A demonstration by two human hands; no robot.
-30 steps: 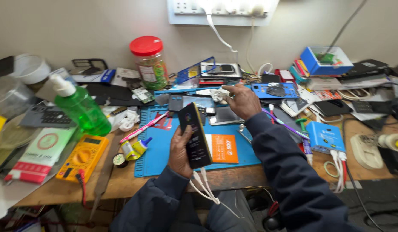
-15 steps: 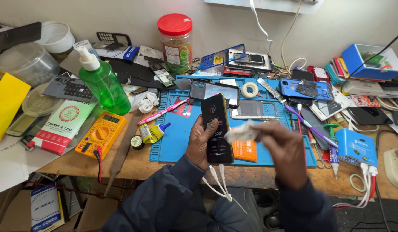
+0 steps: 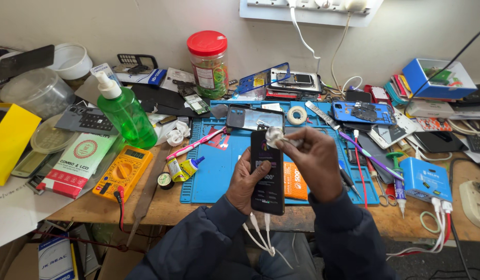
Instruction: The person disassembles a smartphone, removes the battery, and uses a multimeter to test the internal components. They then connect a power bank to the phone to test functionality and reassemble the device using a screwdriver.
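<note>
The person's left hand (image 3: 246, 179) is wrapped around a black phone (image 3: 267, 173), gripping it upright above the near edge of the blue work mat (image 3: 209, 176), screen facing up toward the head. The right hand (image 3: 315, 161) is pinched shut on a small white wad of cloth (image 3: 274, 137), which it presses against the top end of the phone. Both hands sit close together over the middle of the mat, joined through the phone. White cables (image 3: 260, 236) hang from below the phone toward the lap.

Under the hands an orange card (image 3: 296, 181) lies on the mat. To the left on the wooden table (image 3: 167, 207) stand a green pump bottle (image 3: 124, 111) and a yellow multimeter (image 3: 123, 171), with a small glue bottle (image 3: 184, 168) just beside the mat's edge. Behind the mat, against the wall, stands a clear jar with a red lid (image 3: 207, 65). A roll of white tape (image 3: 297, 114) rests at the far side of the mat, and a blue box (image 3: 425, 180) sits to the right.
</note>
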